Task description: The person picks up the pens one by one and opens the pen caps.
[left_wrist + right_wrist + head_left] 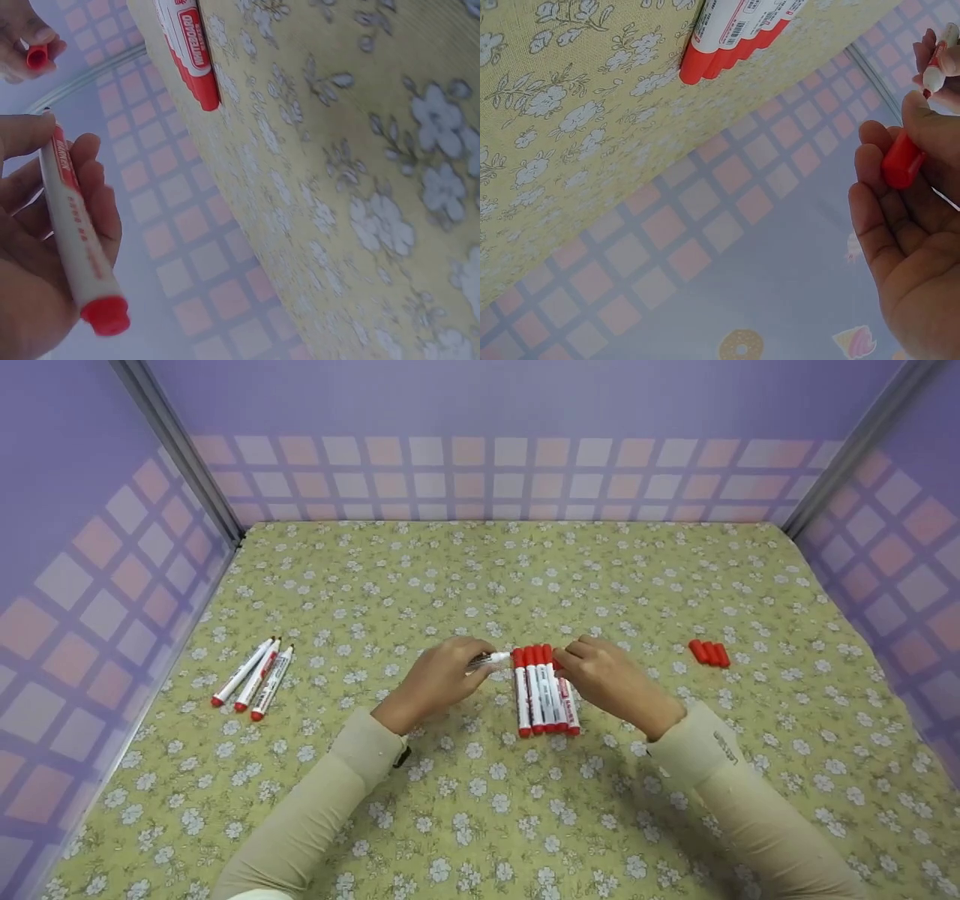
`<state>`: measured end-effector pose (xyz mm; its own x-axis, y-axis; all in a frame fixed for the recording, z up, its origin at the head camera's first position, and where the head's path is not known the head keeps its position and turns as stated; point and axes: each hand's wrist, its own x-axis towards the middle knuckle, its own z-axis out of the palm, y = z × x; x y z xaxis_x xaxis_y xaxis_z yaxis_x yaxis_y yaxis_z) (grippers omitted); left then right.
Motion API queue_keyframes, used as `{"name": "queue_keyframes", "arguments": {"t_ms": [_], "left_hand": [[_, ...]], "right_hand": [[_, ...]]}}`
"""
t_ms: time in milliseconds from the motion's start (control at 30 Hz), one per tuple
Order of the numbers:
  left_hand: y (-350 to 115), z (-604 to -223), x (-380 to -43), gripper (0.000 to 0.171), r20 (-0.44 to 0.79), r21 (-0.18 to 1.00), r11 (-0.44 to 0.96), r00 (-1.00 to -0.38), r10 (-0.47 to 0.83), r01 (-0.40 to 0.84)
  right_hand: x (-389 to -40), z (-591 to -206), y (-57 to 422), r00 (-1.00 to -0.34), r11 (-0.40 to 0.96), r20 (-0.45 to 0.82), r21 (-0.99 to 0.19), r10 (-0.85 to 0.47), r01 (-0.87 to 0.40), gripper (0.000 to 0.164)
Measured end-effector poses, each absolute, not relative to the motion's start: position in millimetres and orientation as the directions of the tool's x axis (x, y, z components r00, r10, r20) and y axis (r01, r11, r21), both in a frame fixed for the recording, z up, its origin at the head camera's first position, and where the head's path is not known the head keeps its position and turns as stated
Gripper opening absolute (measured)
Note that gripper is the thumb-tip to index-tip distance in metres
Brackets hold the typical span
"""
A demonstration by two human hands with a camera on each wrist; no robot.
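1. Beige sleeves [750, 802] reach in over the flowered desk [465, 592].
2. Row of markers [544, 694]: laid side by side between the two hands, red caps at the far end; the right hand partly hides it.
3. Three loose markers [258, 679]: off to the left, uncapped, tips pointing away from the person.
4. Left hand [442, 679]: fingers curled round the barrel of an uncapped marker [75, 225], raised off the desk, its tip towards the other hand. The barrel is presumably light, stiff and rather slick; the best hold is likely mid-barrel, with fingers clear of the inky tip.
5. Right hand [611, 679]: thumb and fingers close on a red cap [904, 161], apart from the tip of the held marker. The cap is probably light, hard plastic, small enough to slip or roll; pinching its sides should leave the mouth free.
6. Three spare caps [710, 652]: lying close together, well right of the row.
7. Wall [525, 397]: lilac, banded with pink and white squares, behind everything.
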<state>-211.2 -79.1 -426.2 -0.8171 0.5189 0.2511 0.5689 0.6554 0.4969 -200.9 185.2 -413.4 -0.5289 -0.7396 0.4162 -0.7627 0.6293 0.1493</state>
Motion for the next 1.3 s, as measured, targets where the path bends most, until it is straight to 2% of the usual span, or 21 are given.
{"name": "queue_keyframes", "arguments": {"t_ms": [267, 500, 667, 1000, 1300], "left_hand": [[-107.5, -432.1, -220.2, 0.028, 0.202, 0.546, 0.702, -0.885, 0.418, 0.457], [-137.0, -434.6, -227.2, 0.033, 0.115, 0.627, 0.712, -0.941, 0.318, 0.317], [-157.4, -434.8, -231.3, 0.039, 0.059, 0.640, 0.734, -0.967, 0.249, 0.228], [-197.2, -441.3, -239.4, 0.035, -0.014, 0.618, 0.783, -0.995, 0.102, 0.072], [-227.5, -443.3, -241.8, 0.040, -0.093, 0.572, 0.818, -0.996, -0.014, -0.065]], "right_hand": [[-199.3, -414.3, 187.7, -0.548, 0.638, 0.399, 0.133, -0.735, -0.759, 0.018], [-199.3, -416.3, 189.2, -0.557, 0.639, 0.392, 0.113, -0.732, -0.761, 0.018], [-199.6, -416.2, 189.2, -0.567, 0.645, 0.382, 0.109, -0.730, -0.757, 0.018], [-199.5, -419.5, 189.4, -0.569, 0.645, 0.386, 0.096, -0.726, -0.758, 0.016], [-200.6, -421.5, 190.4, -0.558, 0.634, 0.392, 0.088, -0.731, -0.768, 0.015]]}}
